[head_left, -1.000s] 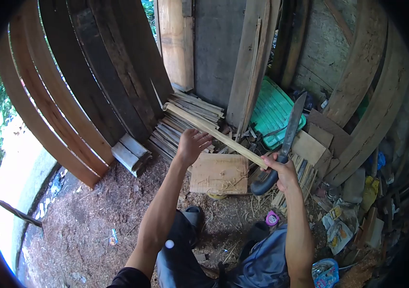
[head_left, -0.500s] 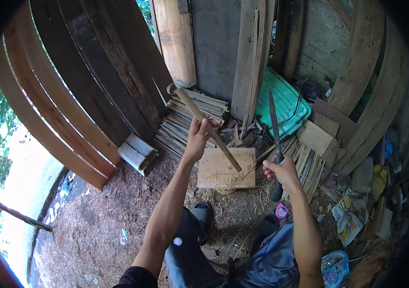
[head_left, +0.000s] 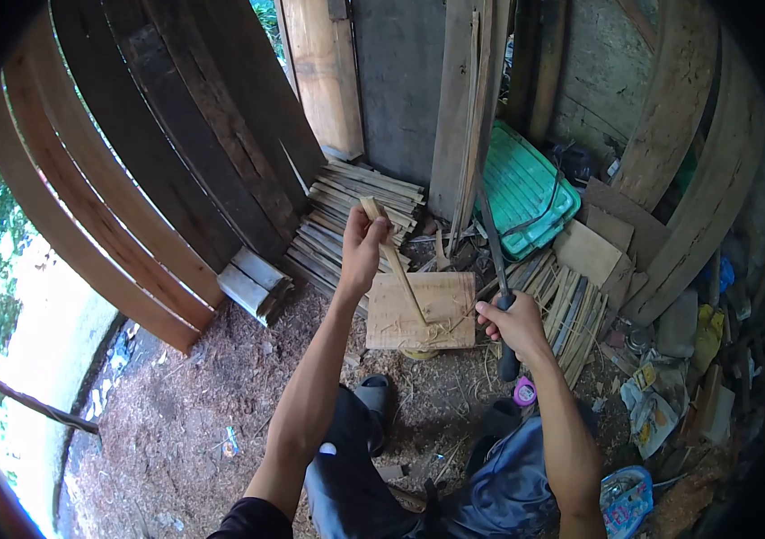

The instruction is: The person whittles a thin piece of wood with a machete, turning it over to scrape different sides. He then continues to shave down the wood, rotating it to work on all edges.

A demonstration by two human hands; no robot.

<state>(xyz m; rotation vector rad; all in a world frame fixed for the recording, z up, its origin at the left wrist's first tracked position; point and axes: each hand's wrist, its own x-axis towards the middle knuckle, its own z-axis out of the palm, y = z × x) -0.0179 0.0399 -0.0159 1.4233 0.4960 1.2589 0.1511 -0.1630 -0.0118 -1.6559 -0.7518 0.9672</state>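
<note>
My left hand (head_left: 363, 254) is closed around a bamboo strip (head_left: 404, 285) near its upper end. The strip slants downward, its lower end over the wooden block (head_left: 385, 314), where thin shavings lie; whether it touches cannot be told. In my right hand (head_left: 520, 329) is a long knife (head_left: 493, 235), gripped by its black handle. Its narrow dark blade points up and away from me, to the right of the strip and apart from it.
Stacked bamboo strips (head_left: 333, 242) lie behind the block, with another bundle (head_left: 580, 328) at right. A green plastic crate (head_left: 530, 193) leans near the wall. A pink tape measure (head_left: 524, 392) is on the ground by my foot. Wooden planks (head_left: 144, 171) stand at left.
The bamboo strip has come down and stands steeper, with my left hand now nearer its top end. The knife has tilted leftward, and my right hand has shifted slightly left.
</note>
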